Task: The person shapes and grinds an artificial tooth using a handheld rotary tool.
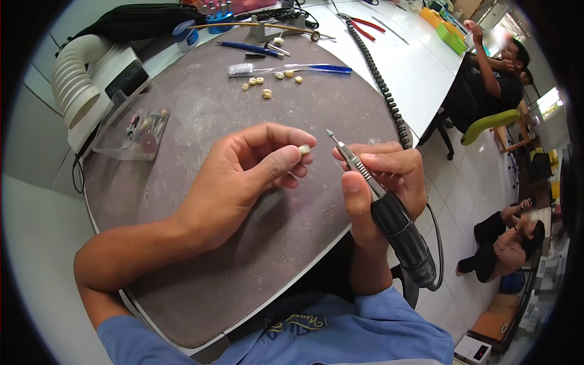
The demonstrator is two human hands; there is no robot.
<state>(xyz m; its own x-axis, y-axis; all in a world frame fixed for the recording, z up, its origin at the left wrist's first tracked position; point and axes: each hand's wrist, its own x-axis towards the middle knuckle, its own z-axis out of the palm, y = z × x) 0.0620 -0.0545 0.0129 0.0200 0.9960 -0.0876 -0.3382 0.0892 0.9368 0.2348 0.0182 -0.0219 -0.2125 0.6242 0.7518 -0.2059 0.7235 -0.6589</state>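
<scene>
My left hand pinches a small cream-coloured, tooth-like piece between thumb and fingertips, over a round-edged grey-brown work mat. My right hand grips a black-and-silver rotary handpiece, its small pointed bit tilted up and toward the left, a short distance from the piece and not touching it. A black cord runs from the handpiece's lower end. Behind my hands lie several similar small pieces and a clear-handled brush with a blue tip.
A clear plastic box with small items sits left, beside a white extraction hose. Pens, red pliers and a coiled cord lie behind. On the right are a seated co-worker, a green chair and another person.
</scene>
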